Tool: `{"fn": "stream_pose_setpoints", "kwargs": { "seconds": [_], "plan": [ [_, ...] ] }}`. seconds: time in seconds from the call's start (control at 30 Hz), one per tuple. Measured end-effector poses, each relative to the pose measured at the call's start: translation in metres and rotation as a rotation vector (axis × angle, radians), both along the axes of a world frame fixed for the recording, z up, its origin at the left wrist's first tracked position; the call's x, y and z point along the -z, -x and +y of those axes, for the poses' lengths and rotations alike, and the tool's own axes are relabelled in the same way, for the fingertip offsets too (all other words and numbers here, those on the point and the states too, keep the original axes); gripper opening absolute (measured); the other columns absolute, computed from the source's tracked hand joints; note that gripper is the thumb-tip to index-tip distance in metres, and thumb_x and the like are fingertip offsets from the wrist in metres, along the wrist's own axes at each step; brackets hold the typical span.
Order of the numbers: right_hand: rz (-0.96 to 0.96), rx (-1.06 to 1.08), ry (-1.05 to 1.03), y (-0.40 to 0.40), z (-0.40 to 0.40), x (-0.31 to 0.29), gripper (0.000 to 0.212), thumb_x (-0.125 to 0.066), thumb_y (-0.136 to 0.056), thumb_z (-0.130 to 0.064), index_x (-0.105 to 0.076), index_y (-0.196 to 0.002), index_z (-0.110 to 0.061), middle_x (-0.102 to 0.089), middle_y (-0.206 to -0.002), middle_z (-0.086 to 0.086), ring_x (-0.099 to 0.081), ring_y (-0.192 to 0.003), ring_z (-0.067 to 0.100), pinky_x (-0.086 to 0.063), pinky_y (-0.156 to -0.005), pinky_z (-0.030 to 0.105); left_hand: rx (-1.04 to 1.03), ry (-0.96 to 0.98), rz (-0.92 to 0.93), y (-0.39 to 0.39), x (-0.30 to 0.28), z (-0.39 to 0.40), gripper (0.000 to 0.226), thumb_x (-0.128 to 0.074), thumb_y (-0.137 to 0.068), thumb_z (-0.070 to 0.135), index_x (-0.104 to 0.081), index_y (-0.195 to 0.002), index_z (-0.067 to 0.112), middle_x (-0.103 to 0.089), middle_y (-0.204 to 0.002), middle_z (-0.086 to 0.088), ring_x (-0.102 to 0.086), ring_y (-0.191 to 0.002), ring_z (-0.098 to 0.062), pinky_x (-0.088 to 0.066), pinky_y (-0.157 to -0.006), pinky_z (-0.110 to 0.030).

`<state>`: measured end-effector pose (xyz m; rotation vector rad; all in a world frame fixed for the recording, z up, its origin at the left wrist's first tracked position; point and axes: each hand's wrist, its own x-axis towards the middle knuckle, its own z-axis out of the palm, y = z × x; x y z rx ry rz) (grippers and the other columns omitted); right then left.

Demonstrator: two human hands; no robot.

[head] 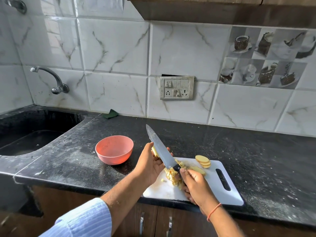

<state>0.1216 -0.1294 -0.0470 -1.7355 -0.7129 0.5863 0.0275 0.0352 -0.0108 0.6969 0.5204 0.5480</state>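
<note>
A white cutting board (220,190) lies at the front edge of the black counter. On it are a heap of chopped yellow pieces (172,175) and a stack of round slices (203,161). My right hand (196,185) grips the black handle of a large knife (162,151), whose blade points up and away to the left. My left hand (150,163) is cupped beside the blade at the board's left end, with pale yellow pieces (154,151) lying in its palm against the blade. An empty pink bowl (114,149) stands left of the board.
A sunken black sink (30,134) with a wall tap (51,79) fills the left. A green scrub pad (111,114) lies by the tiled wall. A switch and socket plate (177,88) is on the wall. Cabinet doors with handles (142,224) sit below the counter.
</note>
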Motion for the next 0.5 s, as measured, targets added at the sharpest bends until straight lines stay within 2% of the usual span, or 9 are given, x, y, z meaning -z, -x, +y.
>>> {"fn": "stream_pose_setpoints", "kwargs": {
  "seconds": [0.1, 0.2, 0.3, 0.37, 0.43, 0.5],
  "plan": [
    [-0.025, 0.028, 0.024, -0.001, 0.002, 0.002, 0.044, -0.053, -0.104, -0.054, -0.063, -0.087, -0.014, -0.042, -0.056, -0.009, -0.036, -0.047, 0.006, -0.028, -0.044, 0.022, -0.009, -0.044, 0.117, -0.002, 0.0, 0.007, 0.04, -0.057, -0.106, 0.035, -0.059, -0.132, 0.004, -0.07, -0.119, -0.029, -0.075, -0.099, -0.033, -0.066, -0.081, -0.042],
    [-0.027, 0.053, 0.024, -0.001, 0.004, 0.004, 0.049, -0.052, -0.104, -0.056, -0.067, -0.092, -0.012, -0.042, -0.054, -0.01, -0.038, -0.048, 0.008, -0.029, -0.047, 0.026, -0.043, -0.079, 0.198, -0.005, -0.002, 0.011, 0.027, -0.061, -0.106, 0.026, -0.058, -0.126, 0.008, -0.061, -0.105, -0.018, -0.075, -0.089, -0.029, -0.067, -0.076, -0.04],
    [-0.052, 0.103, 0.038, 0.0, 0.004, 0.004, 0.048, -0.05, -0.105, -0.056, -0.07, -0.096, -0.014, -0.049, -0.058, -0.01, -0.048, -0.057, 0.01, -0.036, -0.049, 0.026, -0.022, -0.078, 0.249, -0.004, -0.005, 0.012, 0.016, -0.06, -0.107, 0.015, -0.065, -0.115, 0.002, -0.072, -0.09, -0.017, -0.074, -0.081, -0.026, -0.066, -0.077, -0.039],
    [-0.044, 0.131, 0.037, 0.0, 0.004, 0.004, 0.044, -0.048, -0.106, -0.056, -0.072, -0.097, -0.02, -0.055, -0.067, -0.005, -0.052, -0.064, 0.012, -0.039, -0.049, 0.025, 0.01, -0.098, 0.281, -0.004, -0.005, 0.016, 0.017, -0.057, -0.108, 0.012, -0.068, -0.112, 0.0, -0.078, -0.095, -0.018, -0.076, -0.087, -0.026, -0.066, -0.073, -0.035],
    [-0.022, 0.13, 0.011, -0.001, 0.004, 0.005, 0.047, -0.049, -0.105, -0.058, -0.072, -0.096, -0.018, -0.05, -0.067, -0.003, -0.047, -0.061, 0.013, -0.035, -0.046, 0.025, 0.041, -0.154, 0.318, -0.004, -0.005, 0.021, 0.017, -0.058, -0.107, 0.01, -0.069, -0.114, -0.001, -0.079, -0.105, -0.017, -0.077, -0.09, -0.024, -0.066, -0.068, -0.031],
    [0.0, 0.137, -0.014, -0.002, 0.004, 0.006, 0.048, -0.051, -0.104, -0.057, -0.07, -0.094, -0.014, -0.045, -0.065, -0.003, -0.041, -0.057, 0.013, -0.03, -0.045, 0.025, 0.071, -0.284, 0.386, -0.004, -0.003, 0.026, 0.016, -0.061, -0.105, 0.01, -0.069, -0.116, 0.002, -0.079, -0.112, -0.015, -0.079, -0.094, -0.023, -0.067, -0.074, -0.033]
  ]
}}
